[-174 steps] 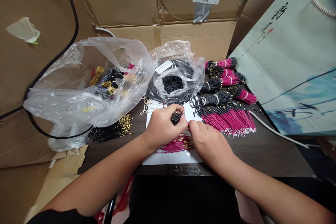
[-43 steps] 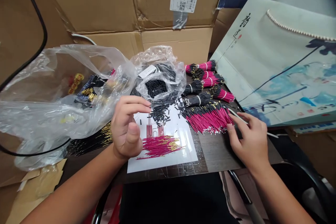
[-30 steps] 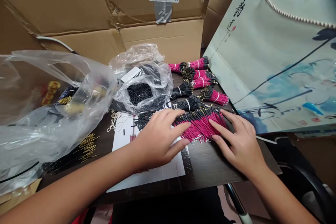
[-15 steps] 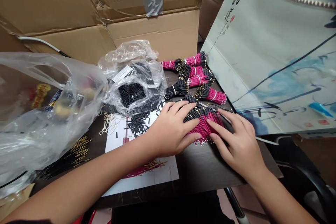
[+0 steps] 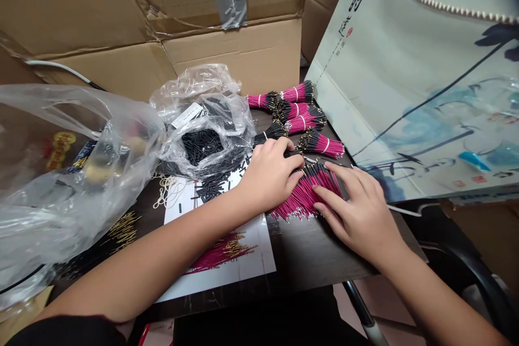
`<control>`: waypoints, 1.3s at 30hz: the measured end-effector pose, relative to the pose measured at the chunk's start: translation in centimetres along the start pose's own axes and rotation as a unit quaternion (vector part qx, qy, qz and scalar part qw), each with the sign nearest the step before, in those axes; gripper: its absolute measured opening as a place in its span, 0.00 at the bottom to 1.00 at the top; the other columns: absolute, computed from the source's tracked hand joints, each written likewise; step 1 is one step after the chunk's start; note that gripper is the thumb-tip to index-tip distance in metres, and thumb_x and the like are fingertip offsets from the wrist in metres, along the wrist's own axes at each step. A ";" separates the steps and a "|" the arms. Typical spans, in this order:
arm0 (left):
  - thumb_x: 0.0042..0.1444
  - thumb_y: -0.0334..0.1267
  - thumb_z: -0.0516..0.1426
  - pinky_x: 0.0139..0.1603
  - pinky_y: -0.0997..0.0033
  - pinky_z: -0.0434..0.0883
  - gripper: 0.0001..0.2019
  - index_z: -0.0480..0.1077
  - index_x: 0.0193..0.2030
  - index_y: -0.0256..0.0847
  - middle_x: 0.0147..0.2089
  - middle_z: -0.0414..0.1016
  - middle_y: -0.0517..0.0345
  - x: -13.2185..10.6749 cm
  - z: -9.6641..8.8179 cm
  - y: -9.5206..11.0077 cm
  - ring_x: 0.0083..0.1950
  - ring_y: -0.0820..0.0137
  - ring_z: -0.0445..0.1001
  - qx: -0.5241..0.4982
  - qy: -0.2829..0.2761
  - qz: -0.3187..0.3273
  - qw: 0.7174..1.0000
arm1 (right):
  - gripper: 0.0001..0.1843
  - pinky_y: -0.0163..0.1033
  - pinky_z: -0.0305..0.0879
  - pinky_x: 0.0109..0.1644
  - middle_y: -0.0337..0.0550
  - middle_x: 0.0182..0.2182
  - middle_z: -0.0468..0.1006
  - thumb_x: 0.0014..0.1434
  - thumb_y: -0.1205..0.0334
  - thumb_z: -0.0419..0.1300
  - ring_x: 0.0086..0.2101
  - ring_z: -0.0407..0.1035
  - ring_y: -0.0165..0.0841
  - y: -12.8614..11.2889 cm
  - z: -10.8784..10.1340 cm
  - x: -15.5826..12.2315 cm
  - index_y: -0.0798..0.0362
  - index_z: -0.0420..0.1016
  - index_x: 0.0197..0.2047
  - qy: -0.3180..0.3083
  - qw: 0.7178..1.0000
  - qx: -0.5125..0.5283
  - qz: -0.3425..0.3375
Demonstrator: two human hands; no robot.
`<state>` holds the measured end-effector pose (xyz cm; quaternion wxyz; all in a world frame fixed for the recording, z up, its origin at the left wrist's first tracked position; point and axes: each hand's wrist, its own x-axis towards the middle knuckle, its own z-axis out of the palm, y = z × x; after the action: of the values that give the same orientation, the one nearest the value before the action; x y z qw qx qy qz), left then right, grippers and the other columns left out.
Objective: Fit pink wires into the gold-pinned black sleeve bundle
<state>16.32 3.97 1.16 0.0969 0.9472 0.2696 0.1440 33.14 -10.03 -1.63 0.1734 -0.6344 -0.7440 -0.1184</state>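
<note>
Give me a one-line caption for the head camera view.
Left hand and right hand rest on a loose pile of pink-and-black wires on a dark table.

A dark wooden table (image 5: 320, 254) bearing a white paper sheet (image 5: 251, 275), magenta-and-black wire bundles (image 5: 302, 200), clear plastic bags (image 5: 229, 143).

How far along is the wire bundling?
Done: several white-banded bundles of magenta-and-black wires lie at the far side of the table. In hand: a loose pile of magenta-and-black wires under the left hand and right hand. Left: black tubes in a clear plastic bag, and loose magenta wires on a white paper sheet.
</note>
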 end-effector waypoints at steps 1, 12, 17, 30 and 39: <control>0.62 0.42 0.52 0.51 0.55 0.62 0.10 0.73 0.43 0.43 0.54 0.64 0.51 0.0 0.0 0.0 0.52 0.60 0.62 0.001 0.001 0.000 1.000 | 0.13 0.56 0.57 0.62 0.51 0.61 0.63 0.57 0.56 0.61 0.57 0.59 0.46 0.0 0.0 0.1 0.48 0.76 0.46 0.000 1.000 -0.001 -0.002; 0.62 0.41 0.53 0.52 0.52 0.60 0.10 0.73 0.43 0.43 0.54 0.63 0.50 0.0 0.1 0.0 0.54 0.58 0.61 -0.002 0.010 0.001 1.000 | 0.14 0.55 0.61 0.59 0.52 0.59 0.65 0.57 0.58 0.62 0.55 0.60 0.47 0.4 0.2 -0.1 0.50 0.76 0.47 0.013 1.000 -0.011 0.008; 0.61 0.40 0.53 0.53 0.52 0.60 0.09 0.73 0.43 0.43 0.55 0.62 0.50 -0.1 -0.1 0.0 0.55 0.58 0.60 -0.005 0.006 0.002 1.000 | 0.14 0.55 0.60 0.60 0.51 0.60 0.63 0.57 0.58 0.62 0.56 0.60 0.47 0.2 0.3 0.0 0.49 0.76 0.47 -0.001 1.000 0.008 0.000; 0.61 0.40 0.54 0.53 0.51 0.60 0.09 0.74 0.43 0.44 0.56 0.64 0.51 -0.2 0.0 -0.2 0.55 0.57 0.60 0.001 0.010 0.008 1.000 | 0.18 0.55 0.60 0.60 0.49 0.59 0.64 0.56 0.59 0.63 0.57 0.59 0.46 0.5 0.5 -0.2 0.46 0.75 0.51 0.008 1.000 0.029 0.004; 0.61 0.40 0.54 0.53 0.51 0.59 0.09 0.75 0.42 0.45 0.55 0.64 0.51 -0.1 -0.1 -0.2 0.55 0.57 0.60 0.004 0.012 0.010 1.000 | 0.15 0.55 0.61 0.61 0.49 0.58 0.66 0.56 0.60 0.63 0.56 0.60 0.46 0.4 0.5 -0.4 0.48 0.76 0.48 0.018 0.999 0.029 -0.005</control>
<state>16.13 4.11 1.16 0.0887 0.9485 0.2615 0.1554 33.58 -10.12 -2.32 0.2040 -0.6229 -0.7473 -0.1092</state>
